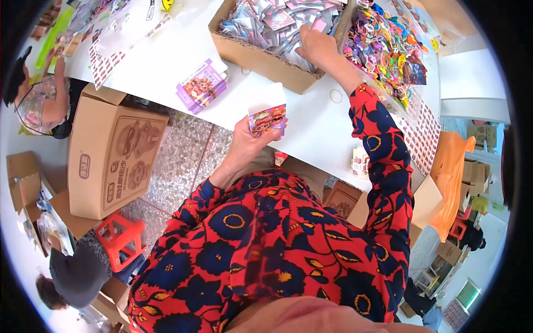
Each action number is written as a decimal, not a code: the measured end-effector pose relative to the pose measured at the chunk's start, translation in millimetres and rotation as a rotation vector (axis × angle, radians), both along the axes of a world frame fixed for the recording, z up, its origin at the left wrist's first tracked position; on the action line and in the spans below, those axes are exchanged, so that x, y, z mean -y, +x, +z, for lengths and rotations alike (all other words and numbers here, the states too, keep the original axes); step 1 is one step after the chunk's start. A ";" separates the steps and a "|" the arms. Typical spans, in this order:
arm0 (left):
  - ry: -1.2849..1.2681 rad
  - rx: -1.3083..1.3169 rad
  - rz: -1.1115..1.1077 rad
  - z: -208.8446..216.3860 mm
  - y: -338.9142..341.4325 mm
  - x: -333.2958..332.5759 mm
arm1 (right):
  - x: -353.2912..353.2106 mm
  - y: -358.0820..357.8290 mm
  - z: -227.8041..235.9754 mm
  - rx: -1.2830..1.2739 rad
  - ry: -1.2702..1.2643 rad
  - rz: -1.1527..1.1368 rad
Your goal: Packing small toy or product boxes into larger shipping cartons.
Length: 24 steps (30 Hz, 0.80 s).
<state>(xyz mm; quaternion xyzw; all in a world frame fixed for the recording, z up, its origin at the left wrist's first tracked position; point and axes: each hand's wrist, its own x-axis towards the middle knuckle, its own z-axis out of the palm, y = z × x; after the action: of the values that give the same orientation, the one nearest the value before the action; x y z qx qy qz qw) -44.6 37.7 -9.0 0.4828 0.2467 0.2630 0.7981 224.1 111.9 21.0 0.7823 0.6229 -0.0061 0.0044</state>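
My left hand (251, 143) grips a small purple printed carton (267, 120) over the table's near edge, its white top flap standing up. My right hand (321, 51) reaches into a shallow cardboard box (261, 65) heaped with small flat packets (277, 19). Its fingers are bent, with a small pink packet (318, 26) at their tips; part of the grip is hidden. A stack of similar purple cartons (202, 86) lies on the table to the left of the box.
Colourful small trinkets (383, 50) are heaped right of the box. Sticker sheets (420, 136) and a rubber band (336, 96) lie on the white table (322, 133). A large carton (116, 155) and a red stool (119, 238) stand at left. A co-worker (50, 100) sits far left.
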 end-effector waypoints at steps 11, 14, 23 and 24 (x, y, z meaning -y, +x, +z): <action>0.074 0.025 -0.009 -8.4 -4.0 -1.6 | 4.0 21.9 6.9 -0.221 0.121 -0.013; 0.086 0.019 0.012 -1.6 -5.4 -2.7 | 15.3 32.2 25.3 -0.315 0.189 0.024; 0.097 0.019 0.012 -2.2 -2.4 0.0 | 47.2 7.8 76.3 -1.180 0.570 0.109; 0.130 0.029 0.033 -3.7 -2.7 -0.3 | 58.5 -16.9 107.7 -1.352 0.391 -0.010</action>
<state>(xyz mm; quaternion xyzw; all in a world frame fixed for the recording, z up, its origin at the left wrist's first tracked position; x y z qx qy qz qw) -47.3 38.0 -12.8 0.5255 0.2255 0.2987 0.7640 207.1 53.4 128.7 0.5963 0.4752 -0.3787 -0.5246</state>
